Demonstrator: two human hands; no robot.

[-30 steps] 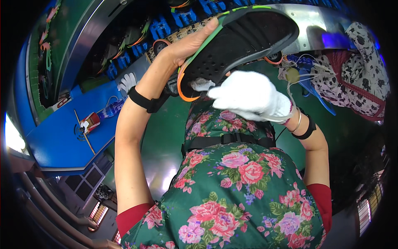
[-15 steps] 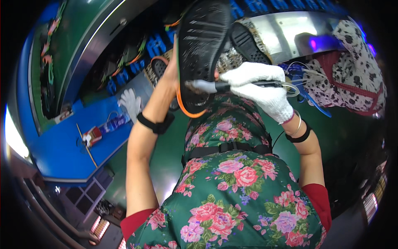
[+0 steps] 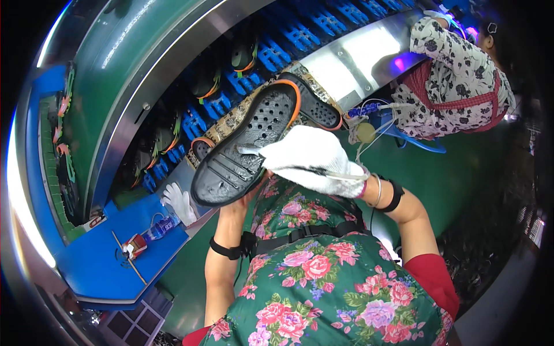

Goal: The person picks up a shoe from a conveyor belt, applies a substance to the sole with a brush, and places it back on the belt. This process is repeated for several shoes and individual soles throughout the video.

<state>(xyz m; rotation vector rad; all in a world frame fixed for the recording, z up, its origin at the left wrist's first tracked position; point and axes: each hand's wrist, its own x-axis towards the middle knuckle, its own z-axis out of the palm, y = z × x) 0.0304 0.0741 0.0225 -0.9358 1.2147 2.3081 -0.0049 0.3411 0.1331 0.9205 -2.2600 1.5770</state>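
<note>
A black shoe sole [image 3: 262, 124] with an orange edge at its far end lies tilted across my bare left hand [image 3: 243, 203], which grips it from beneath. Most of those fingers are hidden under the sole. My right hand [image 3: 314, 158], in a white knit glove, is closed round a brush [image 3: 249, 150] with a pale hose trailing from its back end. The brush tip touches the wet, glossy inner face of the sole near its middle, between the holes and the grooves.
Another black sole [image 3: 314, 106] lies beyond on a patterned ledge. Shoes stand among blue racks [image 3: 303, 37] along a curved metal rail. Left, a blue table [image 3: 86, 259] bears a white glove [image 3: 180, 203], a bottle [image 3: 161, 228] and a red box [image 3: 135, 247]. At right sits a person in spotted clothing [image 3: 456, 86].
The sole has come down and turned, its orange end swinging from the bottom to the upper right. My gloved hand has moved lower, and the brush now sits at the sole's middle.
</note>
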